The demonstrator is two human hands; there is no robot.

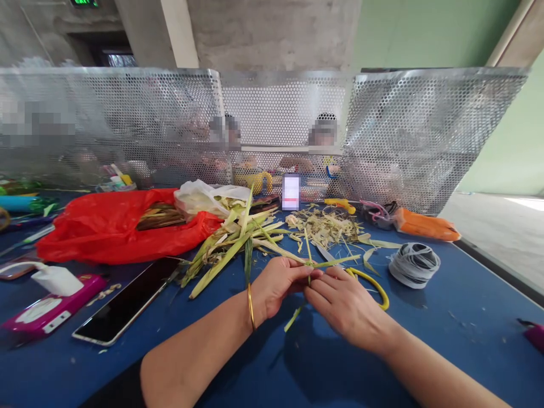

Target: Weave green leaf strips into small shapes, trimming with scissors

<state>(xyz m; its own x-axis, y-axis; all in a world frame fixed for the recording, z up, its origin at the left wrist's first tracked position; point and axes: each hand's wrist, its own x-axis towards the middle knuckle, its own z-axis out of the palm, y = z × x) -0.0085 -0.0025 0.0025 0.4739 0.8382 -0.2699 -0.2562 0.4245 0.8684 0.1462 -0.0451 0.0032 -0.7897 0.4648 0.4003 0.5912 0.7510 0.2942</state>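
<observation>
Both hands meet above the middle of the blue table (238, 340). My left hand (283, 280) pinches several crossed strips of green leaf (340, 262), which stick out upward, to the right and downward. Fingers curled, my right hand (340, 297) grips the same leaf strips close beside the left fingertips. The exact crossing point is partly covered by the fingers. Just beyond the right hand lie scissors with a yellow handle (378, 288), partly hidden. Behind the left hand rests a pile of long green and pale leaves (225, 255).
Leaf scraps (327, 226) lie behind my hands, before an upright lit phone (291, 191). At left are a red plastic bag (106, 226), a dark phone (127, 303) and a purple power strip (55, 311). A grey roll (414, 265) sits at right. People sit behind a perforated screen (284, 107).
</observation>
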